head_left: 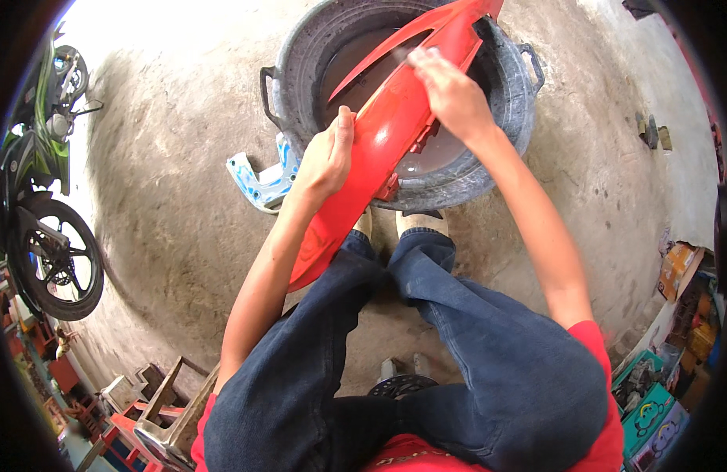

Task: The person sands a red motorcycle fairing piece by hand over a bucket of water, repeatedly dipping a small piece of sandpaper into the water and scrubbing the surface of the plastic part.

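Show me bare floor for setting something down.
Bare floor: left, between motorcycle and tub; right, between tub and small objects. Crowded: the tub's near side, with shoes and a blue-and-white part; the lower-right boxes.

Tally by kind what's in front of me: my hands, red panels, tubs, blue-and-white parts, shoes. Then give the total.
Left hand and right hand: 2
Red panel: 1
Tub: 1
Blue-and-white part: 1
Left shoe and right shoe: 2
Total: 7
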The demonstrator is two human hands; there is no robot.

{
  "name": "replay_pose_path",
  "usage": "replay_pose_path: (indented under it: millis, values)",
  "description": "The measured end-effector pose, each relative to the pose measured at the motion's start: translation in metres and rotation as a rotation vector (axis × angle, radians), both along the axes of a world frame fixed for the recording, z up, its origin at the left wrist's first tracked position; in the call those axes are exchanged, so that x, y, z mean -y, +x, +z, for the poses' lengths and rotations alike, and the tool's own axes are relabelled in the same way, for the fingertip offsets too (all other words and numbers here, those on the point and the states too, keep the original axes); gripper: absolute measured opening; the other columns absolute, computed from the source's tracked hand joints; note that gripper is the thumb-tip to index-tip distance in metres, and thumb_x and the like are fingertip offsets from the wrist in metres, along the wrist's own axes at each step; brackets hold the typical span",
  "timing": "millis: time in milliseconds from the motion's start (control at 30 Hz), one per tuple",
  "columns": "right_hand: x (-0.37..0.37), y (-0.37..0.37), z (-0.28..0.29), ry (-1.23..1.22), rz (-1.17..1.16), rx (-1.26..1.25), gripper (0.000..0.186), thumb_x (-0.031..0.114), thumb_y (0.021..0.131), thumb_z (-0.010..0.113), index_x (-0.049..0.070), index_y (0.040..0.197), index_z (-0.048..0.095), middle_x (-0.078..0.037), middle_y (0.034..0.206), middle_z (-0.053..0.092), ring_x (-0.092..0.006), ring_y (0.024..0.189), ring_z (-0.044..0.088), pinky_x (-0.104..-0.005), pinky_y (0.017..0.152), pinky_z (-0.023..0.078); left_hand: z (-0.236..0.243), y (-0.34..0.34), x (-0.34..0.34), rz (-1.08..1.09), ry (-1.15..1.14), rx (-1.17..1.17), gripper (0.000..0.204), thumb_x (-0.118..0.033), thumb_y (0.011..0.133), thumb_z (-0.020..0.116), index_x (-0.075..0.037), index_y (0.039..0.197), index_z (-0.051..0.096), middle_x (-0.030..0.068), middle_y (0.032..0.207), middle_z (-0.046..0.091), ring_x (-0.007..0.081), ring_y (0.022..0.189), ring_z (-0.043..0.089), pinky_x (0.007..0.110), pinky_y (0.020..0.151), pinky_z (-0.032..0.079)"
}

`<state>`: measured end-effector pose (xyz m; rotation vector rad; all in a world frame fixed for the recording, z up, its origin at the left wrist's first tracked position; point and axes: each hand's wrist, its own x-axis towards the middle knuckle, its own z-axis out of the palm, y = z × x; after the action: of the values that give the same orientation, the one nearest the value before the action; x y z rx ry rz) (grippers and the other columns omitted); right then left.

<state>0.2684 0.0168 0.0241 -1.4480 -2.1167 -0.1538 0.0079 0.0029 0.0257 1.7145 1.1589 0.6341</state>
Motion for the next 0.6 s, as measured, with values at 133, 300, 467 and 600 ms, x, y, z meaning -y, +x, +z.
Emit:
replay_pose_path:
  millis: [133, 300, 467, 600]
  values:
    - [0.028, -0.034, -0.002, 0.039, 0.092, 0.167, 0.038, 0.011, 0.097, 0.053, 0.005, 0.131, 0.069, -0.017, 0.136, 0.068, -0.0348, 0.131, 0.063, -0.0427, 0.113, 0.05, -0.006, -0.009, 0.0, 0.001, -0.043, -0.021, 0.081, -0.059, 0.112, 0.018, 0.008, 0.127, 0.061, 0.0382, 0.115, 0.067, 0.0549, 0.118, 0.061, 0.052, 0.098, 0.048]
    - [0.052, -0.048, 0.008, 0.005, 0.318, 0.131, 0.035, 0.015, 0.098, 0.056, 0.008, 0.129, 0.071, -0.014, 0.134, 0.071, -0.0294, 0.128, 0.066, -0.0416, 0.109, 0.054, 0.002, -0.008, 0.002, 0.004, -0.056, -0.053, 0.079, -0.058, 0.113, 0.018, 0.008, 0.128, 0.059, 0.0347, 0.109, 0.068, 0.054, 0.113, 0.062, 0.051, 0.096, 0.048]
    - [0.011, 0.003, -0.004, 0.015, -0.105, -0.049, 0.04, 0.014, 0.096, 0.057, -0.001, 0.132, 0.067, -0.02, 0.134, 0.069, -0.0363, 0.129, 0.064, -0.0428, 0.113, 0.051, 0.0, 0.0, -0.002, -0.01, -0.003, 0.01, 0.078, -0.058, 0.113, 0.018, 0.007, 0.127, 0.059, 0.0332, 0.108, 0.068, 0.054, 0.11, 0.062, 0.051, 0.095, 0.048]
    - [0.073, -0.06, -0.001, -0.03, 0.247, 0.101, 0.038, 0.015, 0.097, 0.056, 0.001, 0.13, 0.069, -0.019, 0.132, 0.07, -0.0318, 0.129, 0.065, -0.0442, 0.113, 0.05, -0.011, -0.009, 0.003, 0.029, 0.088, 0.016, 0.078, -0.058, 0.112, 0.017, 0.006, 0.126, 0.06, 0.0338, 0.109, 0.068, 0.0534, 0.112, 0.063, 0.051, 0.095, 0.048]
